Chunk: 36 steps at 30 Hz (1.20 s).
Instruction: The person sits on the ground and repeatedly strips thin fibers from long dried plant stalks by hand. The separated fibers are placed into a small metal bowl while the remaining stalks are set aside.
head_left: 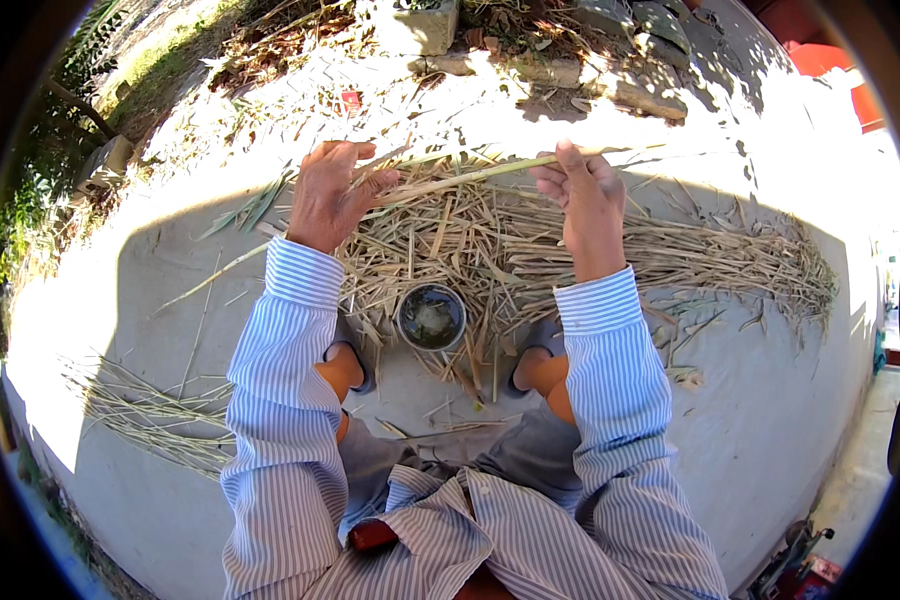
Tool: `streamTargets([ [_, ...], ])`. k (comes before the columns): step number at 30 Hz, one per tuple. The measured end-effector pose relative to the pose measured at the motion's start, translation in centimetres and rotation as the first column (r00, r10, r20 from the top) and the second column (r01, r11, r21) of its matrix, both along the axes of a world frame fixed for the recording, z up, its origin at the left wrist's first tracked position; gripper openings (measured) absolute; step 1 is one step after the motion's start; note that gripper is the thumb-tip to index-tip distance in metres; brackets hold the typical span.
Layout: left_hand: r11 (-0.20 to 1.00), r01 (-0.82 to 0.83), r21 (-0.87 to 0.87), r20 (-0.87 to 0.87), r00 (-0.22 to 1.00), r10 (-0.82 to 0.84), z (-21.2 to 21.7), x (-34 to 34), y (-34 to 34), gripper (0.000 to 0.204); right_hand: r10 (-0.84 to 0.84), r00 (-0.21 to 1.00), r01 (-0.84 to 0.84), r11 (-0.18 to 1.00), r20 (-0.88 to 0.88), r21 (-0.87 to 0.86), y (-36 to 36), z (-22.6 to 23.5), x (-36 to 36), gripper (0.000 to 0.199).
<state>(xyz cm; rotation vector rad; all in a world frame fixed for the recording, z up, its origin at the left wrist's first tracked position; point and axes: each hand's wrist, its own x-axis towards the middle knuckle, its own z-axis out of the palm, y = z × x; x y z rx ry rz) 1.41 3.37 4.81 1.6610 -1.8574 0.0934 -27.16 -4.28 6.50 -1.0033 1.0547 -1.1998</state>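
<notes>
A long, thin pale-green plant stalk [470,177] stretches slantwise between my two hands. My right hand [592,195] pinches it near its thin right end, thumb on top and the other fingers curled. My left hand [335,195] is curled round the stalk further left, its thumb and forefinger tips apart; the palm is hidden. The stalk's other end seems to come out by my left wrist, sloping down to the ground. Beneath my hands lies a heap of dry stalk pieces and husks [440,235]. A round bowl of water [431,317] with something pale in it stands between my feet.
A bundle of dry stalks [730,255] spreads out to the right. Thinner green stalks [160,415] lie on the concrete floor [750,400] at the left. At the far side are a stone block [417,30], stones and dry leaves in sunlight.
</notes>
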Motion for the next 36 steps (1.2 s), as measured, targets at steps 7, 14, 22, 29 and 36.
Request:
streamTargets([
  [7,0.981,0.140,0.132,-0.748,0.664,0.005,-2.5,-0.6,0.2,0.018,-0.015,0.995,0.012,1.000,0.096,0.026,-0.4,-0.4,0.4,0.033],
  [14,0.980,-0.181,-0.084,-0.155,0.974,0.167,-1.0,1.8,-0.8,0.036,-0.005,0.991,-0.004,0.998,0.132,0.065,0.1,-0.9,1.4,0.035],
  [22,0.992,0.086,0.093,0.059,0.994,-0.091,-0.1,-2.2,-0.2,0.018,0.094,0.991,-0.100,0.993,0.091,0.063,0.7,-0.8,2.6,0.032],
  [29,0.923,-0.114,0.368,0.150,0.987,0.062,-1.9,5.6,2.7,0.017,-0.008,0.999,0.005,0.999,0.047,0.050,-2.7,-1.1,-3.4,0.034],
  [36,0.992,0.122,0.034,-0.264,0.958,-0.108,0.3,-4.0,-0.2,0.019,0.249,0.969,-0.246,0.961,-0.007,0.125,1.2,-0.2,2.6,0.049],
])
